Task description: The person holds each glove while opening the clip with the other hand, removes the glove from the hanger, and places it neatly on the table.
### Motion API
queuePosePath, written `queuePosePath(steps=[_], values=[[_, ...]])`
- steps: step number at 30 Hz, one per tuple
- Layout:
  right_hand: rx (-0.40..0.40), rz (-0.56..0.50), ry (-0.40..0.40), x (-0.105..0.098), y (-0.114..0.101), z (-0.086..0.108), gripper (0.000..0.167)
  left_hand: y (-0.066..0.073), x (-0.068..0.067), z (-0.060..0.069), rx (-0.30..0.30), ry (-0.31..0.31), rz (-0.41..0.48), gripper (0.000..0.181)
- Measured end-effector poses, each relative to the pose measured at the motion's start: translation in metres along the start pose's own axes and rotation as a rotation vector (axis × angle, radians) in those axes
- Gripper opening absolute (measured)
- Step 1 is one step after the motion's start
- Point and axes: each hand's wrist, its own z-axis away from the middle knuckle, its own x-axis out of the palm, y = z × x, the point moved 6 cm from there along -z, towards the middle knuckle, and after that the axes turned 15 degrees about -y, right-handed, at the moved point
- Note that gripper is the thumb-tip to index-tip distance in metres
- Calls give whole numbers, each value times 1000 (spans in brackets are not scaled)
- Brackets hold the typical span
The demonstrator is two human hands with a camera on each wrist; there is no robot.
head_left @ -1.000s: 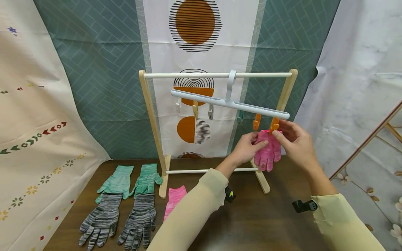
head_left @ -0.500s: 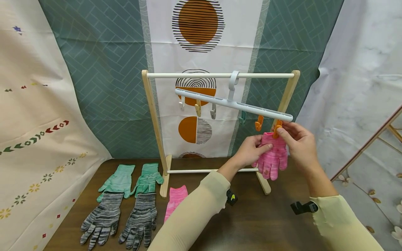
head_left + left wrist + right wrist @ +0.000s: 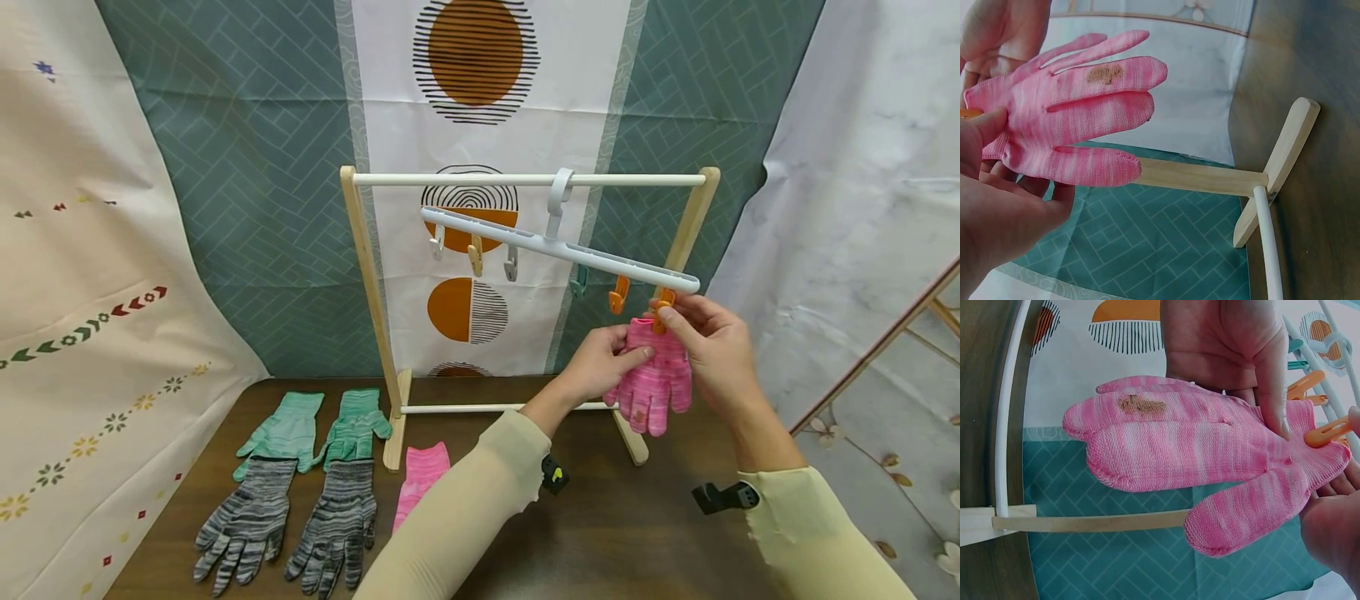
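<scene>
A pink knit glove hangs fingers-down at the right end of a pale blue hanger. My left hand pinches its side near the cuff, thumb in front. An orange clip overlaps the cuff, and my right hand holds that clip between thumb and fingers. In the right wrist view the orange clip lies over the cuff; whether it bites the cloth I cannot tell. One finger of the glove bears a brown mark, facing both wrist cameras.
The tilted hanger hooks over the rack's top bar and carries several other clips, including a second orange clip. On the table at left lie green gloves and grey striped gloves. Another pink glove is partly under the left sleeve.
Both hands and the pink glove have come slightly down and right, and more of the glove's front shows. The right thumb has shifted up onto the orange clip.
</scene>
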Motion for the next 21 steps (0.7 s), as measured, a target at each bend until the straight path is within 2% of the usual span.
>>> queuePosePath(steps=[9, 21], values=[[-42, 36, 15, 2, -2, 2, 37, -1, -2, 2, 34, 25, 8, 34], [-50, 71, 19, 3, -2, 2, 38, -4, -5, 7, 29, 38, 11, 28]])
